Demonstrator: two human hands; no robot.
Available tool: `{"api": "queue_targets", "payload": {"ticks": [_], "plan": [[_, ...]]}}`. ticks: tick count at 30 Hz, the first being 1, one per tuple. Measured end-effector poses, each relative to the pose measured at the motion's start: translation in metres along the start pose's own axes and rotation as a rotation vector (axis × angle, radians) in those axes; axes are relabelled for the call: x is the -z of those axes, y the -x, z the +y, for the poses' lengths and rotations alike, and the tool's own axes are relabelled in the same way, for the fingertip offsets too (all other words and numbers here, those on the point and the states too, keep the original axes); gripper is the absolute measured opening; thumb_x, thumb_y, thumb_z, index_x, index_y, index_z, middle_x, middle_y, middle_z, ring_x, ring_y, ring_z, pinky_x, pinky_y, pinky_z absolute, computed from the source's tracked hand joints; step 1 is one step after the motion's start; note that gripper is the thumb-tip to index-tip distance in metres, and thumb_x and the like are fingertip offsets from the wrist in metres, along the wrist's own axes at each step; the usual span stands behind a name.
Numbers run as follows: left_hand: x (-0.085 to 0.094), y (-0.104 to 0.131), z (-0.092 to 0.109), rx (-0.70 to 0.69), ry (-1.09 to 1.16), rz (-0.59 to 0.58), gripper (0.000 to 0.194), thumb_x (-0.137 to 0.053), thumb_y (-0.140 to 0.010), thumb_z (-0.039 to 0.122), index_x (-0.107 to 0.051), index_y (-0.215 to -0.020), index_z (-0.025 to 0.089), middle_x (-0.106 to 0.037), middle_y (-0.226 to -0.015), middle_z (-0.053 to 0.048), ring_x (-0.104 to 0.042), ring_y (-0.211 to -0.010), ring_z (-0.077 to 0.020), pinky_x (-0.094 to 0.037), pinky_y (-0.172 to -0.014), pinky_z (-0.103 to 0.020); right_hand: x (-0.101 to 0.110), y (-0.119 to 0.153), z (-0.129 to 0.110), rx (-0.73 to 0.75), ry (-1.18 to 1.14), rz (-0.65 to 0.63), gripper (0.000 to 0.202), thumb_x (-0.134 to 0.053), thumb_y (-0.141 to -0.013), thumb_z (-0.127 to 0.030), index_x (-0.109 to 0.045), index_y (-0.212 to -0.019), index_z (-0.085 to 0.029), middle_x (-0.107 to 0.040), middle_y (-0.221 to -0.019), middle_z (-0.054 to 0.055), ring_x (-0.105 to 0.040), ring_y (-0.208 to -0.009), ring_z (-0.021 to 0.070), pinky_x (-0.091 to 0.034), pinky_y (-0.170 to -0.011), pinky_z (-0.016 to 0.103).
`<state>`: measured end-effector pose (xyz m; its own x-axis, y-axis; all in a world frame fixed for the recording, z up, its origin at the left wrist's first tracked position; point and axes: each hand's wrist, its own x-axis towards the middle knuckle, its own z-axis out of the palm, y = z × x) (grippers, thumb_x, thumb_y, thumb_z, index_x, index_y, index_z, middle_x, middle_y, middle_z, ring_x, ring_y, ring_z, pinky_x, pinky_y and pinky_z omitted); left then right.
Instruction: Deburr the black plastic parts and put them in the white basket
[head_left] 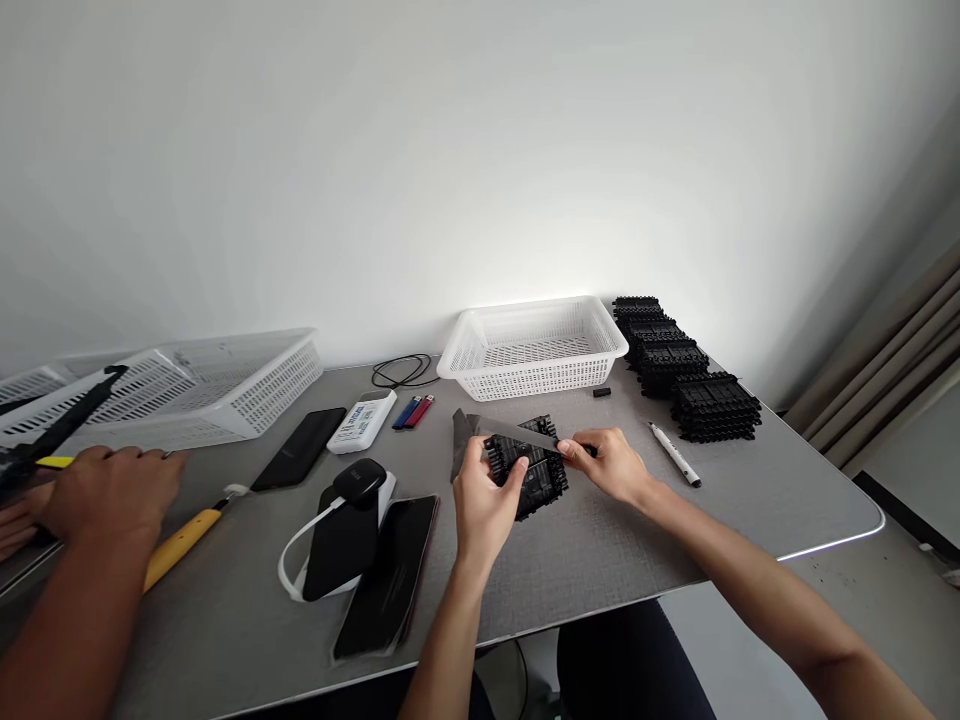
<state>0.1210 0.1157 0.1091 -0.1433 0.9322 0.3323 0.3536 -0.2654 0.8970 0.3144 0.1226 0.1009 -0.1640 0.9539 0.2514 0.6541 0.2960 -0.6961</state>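
My left hand (486, 500) grips a dark block of toothed black plastic parts (541, 478), with the thumb across its face. A flat grey strip (525, 434) runs over the top of the block. My right hand (606, 462) pinches that strip's right end, where a dark piece shows beside the fingers. Whether the strip is a blade or tape, I cannot tell. Behind my left fingers, a dark grey sheet-like piece (462, 432) sticks out. Right of my right hand lies a white marker (673, 455), and its black cap (601, 393) is farther back.
Stacks of similar black parts (716, 408) stand at the right. A white basket (532, 375) is behind my hands, another basket (277, 385) at left. Phones (386, 580), a white box (362, 422) and lighters (413, 413) lie leftward. Another person's hand (112, 500) is near a yellow-handled tool (180, 548).
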Motion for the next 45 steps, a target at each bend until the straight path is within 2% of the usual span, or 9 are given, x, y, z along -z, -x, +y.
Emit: {"api": "queue_targets", "payload": {"ticks": [3,10,14,22,27,32,38,43,45], "plan": [[0.001,-0.002,-0.005,0.016,0.005,-0.049,0.028,-0.070,-0.077,0.035,-0.052,-0.095,0.023,-0.074,-0.086,-0.005,-0.072,-0.079,-0.0244,-0.054,-0.070,-0.032,0.001,0.000,0.001,-0.004,-0.001,0.012,0.059,-0.035,-0.096,-0.063,-0.045,-0.058,-0.019,-0.048,-0.055,-0.001,-0.038,-0.053,0.0114,-0.025,-0.053,0.025],[0.002,0.000,-0.004,0.020,0.021,-0.034,0.030,-0.070,-0.076,0.037,-0.052,-0.095,0.023,-0.074,-0.086,-0.004,-0.071,-0.079,-0.0238,-0.053,-0.071,-0.031,0.000,0.002,-0.002,0.020,0.033,0.036,0.057,-0.035,-0.097,-0.062,-0.046,-0.059,-0.020,-0.054,-0.059,0.000,-0.042,-0.055,0.0121,-0.022,-0.053,0.025],[0.003,0.001,-0.001,0.052,-0.009,-0.022,0.030,-0.070,-0.075,0.036,-0.051,-0.094,0.023,-0.073,-0.080,-0.003,-0.070,-0.072,-0.0229,-0.051,-0.067,-0.030,0.001,0.002,-0.001,0.010,0.100,0.095,0.057,-0.036,-0.098,-0.060,-0.044,-0.059,-0.020,-0.055,-0.060,0.001,-0.040,-0.054,0.0123,-0.021,-0.052,0.026],[0.005,0.000,0.004,0.070,-0.114,0.009,0.028,-0.068,-0.074,0.034,-0.050,-0.093,0.023,-0.073,-0.080,-0.003,-0.071,-0.073,-0.0235,-0.049,-0.069,-0.031,0.005,0.002,0.003,0.015,0.204,0.256,0.056,-0.036,-0.098,-0.060,-0.040,-0.059,-0.020,-0.051,-0.058,0.001,-0.037,-0.052,0.0125,-0.020,-0.054,0.027],[0.005,0.001,0.005,0.047,-0.102,0.006,0.027,-0.067,-0.076,0.035,-0.048,-0.092,0.024,-0.074,-0.081,-0.003,-0.071,-0.072,-0.0231,-0.049,-0.068,-0.030,0.007,0.001,0.003,0.040,0.162,0.208,0.056,-0.037,-0.098,-0.060,-0.040,-0.059,-0.020,-0.052,-0.059,0.001,-0.036,-0.053,0.0121,-0.021,-0.054,0.027],[0.006,0.001,0.009,0.040,-0.134,0.045,0.026,-0.067,-0.075,0.032,-0.049,-0.092,0.024,-0.073,-0.079,-0.003,-0.071,-0.072,-0.0229,-0.050,-0.070,-0.031,0.011,-0.001,0.009,-0.042,0.147,0.227,0.058,-0.037,-0.096,-0.062,-0.035,-0.057,-0.020,-0.043,-0.053,-0.002,-0.030,-0.051,0.0114,-0.019,-0.053,0.027],[0.007,0.000,0.009,0.051,-0.121,0.053,0.028,-0.067,-0.074,0.033,-0.050,-0.094,0.023,-0.073,-0.079,-0.003,-0.071,-0.072,-0.0233,-0.051,-0.071,-0.032,0.012,-0.003,0.010,-0.032,0.050,0.108,0.060,-0.037,-0.094,-0.065,-0.037,-0.055,-0.019,-0.038,-0.051,-0.003,-0.031,-0.052,0.0109,-0.020,-0.052,0.026],[0.008,-0.001,0.006,0.071,-0.103,0.069,0.031,-0.068,-0.073,0.032,-0.052,-0.097,0.022,-0.073,-0.080,-0.003,-0.071,-0.073,-0.0237,-0.052,-0.071,-0.032,0.015,-0.004,0.013,-0.063,0.042,0.144,0.059,-0.036,-0.094,-0.065,-0.035,-0.056,-0.020,-0.034,-0.051,-0.003,-0.027,-0.051,0.0108,-0.018,-0.051,0.027],[0.008,-0.001,0.005,0.073,-0.091,0.073,0.033,-0.069,-0.072,0.032,-0.052,-0.098,0.022,-0.073,-0.082,-0.004,-0.071,-0.075,-0.0240,-0.052,-0.072,-0.032,0.015,-0.005,0.013,-0.044,-0.008,0.118,0.059,-0.036,-0.094,-0.066,-0.035,-0.056,-0.020,-0.034,-0.052,-0.003,-0.028,-0.052,0.0107,-0.020,-0.051,0.026]]}}
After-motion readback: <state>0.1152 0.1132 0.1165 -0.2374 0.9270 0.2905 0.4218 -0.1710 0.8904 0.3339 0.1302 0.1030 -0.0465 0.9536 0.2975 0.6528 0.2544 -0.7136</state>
